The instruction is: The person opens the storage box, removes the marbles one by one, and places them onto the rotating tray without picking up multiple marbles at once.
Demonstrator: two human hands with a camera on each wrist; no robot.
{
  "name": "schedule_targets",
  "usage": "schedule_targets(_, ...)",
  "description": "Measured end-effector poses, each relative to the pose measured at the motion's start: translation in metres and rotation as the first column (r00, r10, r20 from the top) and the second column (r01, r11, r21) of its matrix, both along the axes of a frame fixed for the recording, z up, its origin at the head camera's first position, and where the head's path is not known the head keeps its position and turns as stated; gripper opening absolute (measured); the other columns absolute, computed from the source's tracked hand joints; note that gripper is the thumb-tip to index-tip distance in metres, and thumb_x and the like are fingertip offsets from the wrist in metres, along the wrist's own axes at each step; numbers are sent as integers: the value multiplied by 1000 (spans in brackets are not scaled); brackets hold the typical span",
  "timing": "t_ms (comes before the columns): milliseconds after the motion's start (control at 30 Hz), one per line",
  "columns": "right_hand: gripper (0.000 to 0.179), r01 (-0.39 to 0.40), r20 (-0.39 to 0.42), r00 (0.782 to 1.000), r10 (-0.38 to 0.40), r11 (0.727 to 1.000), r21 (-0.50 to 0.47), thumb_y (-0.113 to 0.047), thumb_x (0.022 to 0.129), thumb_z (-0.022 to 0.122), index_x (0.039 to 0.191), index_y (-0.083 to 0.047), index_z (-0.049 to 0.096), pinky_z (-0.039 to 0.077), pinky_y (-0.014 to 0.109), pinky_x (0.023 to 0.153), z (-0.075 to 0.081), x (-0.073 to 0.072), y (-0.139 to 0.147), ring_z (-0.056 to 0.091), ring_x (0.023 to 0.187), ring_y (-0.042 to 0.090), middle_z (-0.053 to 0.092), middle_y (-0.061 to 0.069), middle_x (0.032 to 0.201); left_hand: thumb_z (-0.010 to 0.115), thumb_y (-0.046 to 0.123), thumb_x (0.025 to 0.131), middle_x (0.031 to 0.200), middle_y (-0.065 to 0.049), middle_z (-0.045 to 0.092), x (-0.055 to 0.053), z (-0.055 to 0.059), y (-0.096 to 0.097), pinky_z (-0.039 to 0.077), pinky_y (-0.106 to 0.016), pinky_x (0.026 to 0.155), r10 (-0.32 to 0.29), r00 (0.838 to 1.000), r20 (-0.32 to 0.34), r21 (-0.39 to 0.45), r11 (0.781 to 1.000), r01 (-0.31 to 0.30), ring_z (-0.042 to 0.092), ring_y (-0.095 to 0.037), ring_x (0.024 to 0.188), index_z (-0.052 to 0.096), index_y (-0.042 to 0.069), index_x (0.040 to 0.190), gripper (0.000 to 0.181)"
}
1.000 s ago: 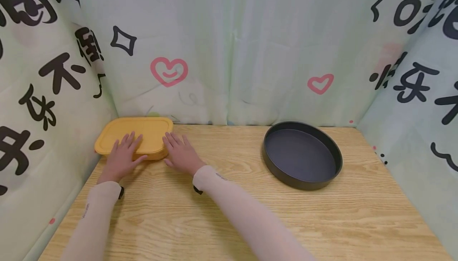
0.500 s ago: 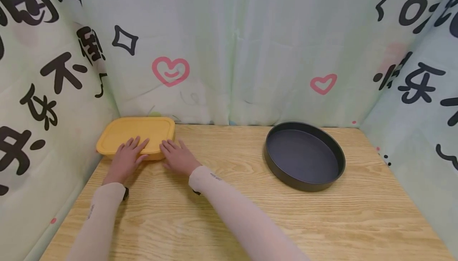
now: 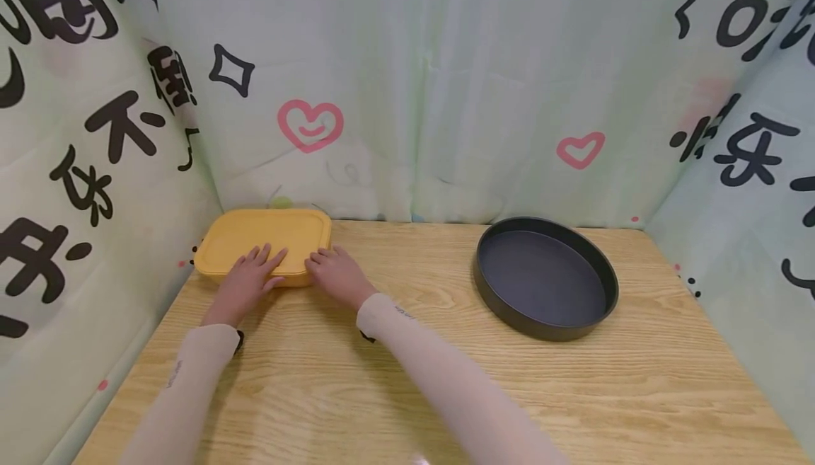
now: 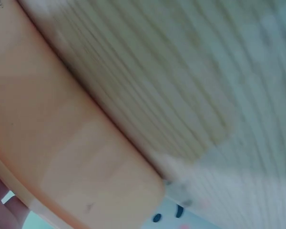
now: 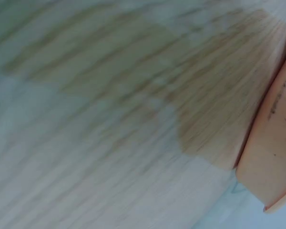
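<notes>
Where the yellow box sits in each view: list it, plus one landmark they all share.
Head: yellow box left of centre, at the table's far left.
Left wrist: its side wall, looking orange, runs from upper left to bottom centre.
Right wrist: only part of its side, along the right edge.
Shared landmark: wood-grained tabletop.

pale cloth (image 3: 484, 61) w/ blk writing (image 3: 117, 138) & pink hearts (image 3: 312, 130) hangs round wood-grain tbl (image 3: 637, 380).
</notes>
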State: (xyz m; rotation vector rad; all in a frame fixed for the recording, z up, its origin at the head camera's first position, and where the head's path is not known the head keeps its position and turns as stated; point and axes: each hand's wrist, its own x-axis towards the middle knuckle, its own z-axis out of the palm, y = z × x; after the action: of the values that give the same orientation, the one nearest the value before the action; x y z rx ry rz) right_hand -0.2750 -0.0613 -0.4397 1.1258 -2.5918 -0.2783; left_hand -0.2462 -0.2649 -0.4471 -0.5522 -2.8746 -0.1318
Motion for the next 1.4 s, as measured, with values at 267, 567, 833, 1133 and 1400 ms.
schedule_targets(267, 20, -86, -124, 990, 72, 990, -111, -27, 97, 52, 108, -23, 68, 50, 30, 90, -6, 3, 22, 62, 108, 9, 69, -9, 111, 57, 26, 92, 138, -31, 43, 4, -2, 13, 37, -61, 99, -37, 999, -6, -12, 999, 37, 43, -49, 126, 43, 7, 141, 55)
schedule_targets(567, 22, -46, -172, 985, -1, 962, -270, -31, 94, 53, 97, -18, 70, 52, 30, 86, -10, -2, 20, 65, 102, 12, 70, -3, 106, 44, 37, 98, 149, -30, 27, -6, 2, -12, 24, -59, 109, -55, 993, 101, 101, 994, 45, 29, -48, 135, 34, 4, 146, 59)
schedule_targets(833, 60, 290, 169, 951, -257, 933, -213, -44, 100, 32, 145, -4, 34, 35, 44, 111, -10, -13, 8, 32, 141, 23, 30, 11, 153, 34, 44, 100, 153, -30, 11, -32, 1, -64, 6, -62, 113, 29, 985, 169, 107, 993, -48, 10, -45, 142, 17, -2, 149, 69)
schedule_targets(1133, 64, 391, 364, 870, -333, 915, -99, -44, 101, 21, 151, -5, 16, 18, 46, 118, -9, -18, -6, 12, 147, 20, 13, 8, 159, 27, 44, 101, 152, -34, 9, -38, 3, -76, 7, -59, 114, 48, 965, 257, 105, 991, -78, 9, -47, 141, 13, -10, 147, 72)
schedule_targets(1400, 63, 389, 385, 861, -333, 918, -77, -42, 100, 21, 151, -5, 16, 17, 49, 118, -8, -17, 1, 9, 148, 19, 11, 7, 159, 20, 53, 99, 151, -35, 2, -37, -9, -75, 0, -60, 114, -27, 980, 199, 232, 973, -20, -1, -46, 142, 7, -9, 147, 79)
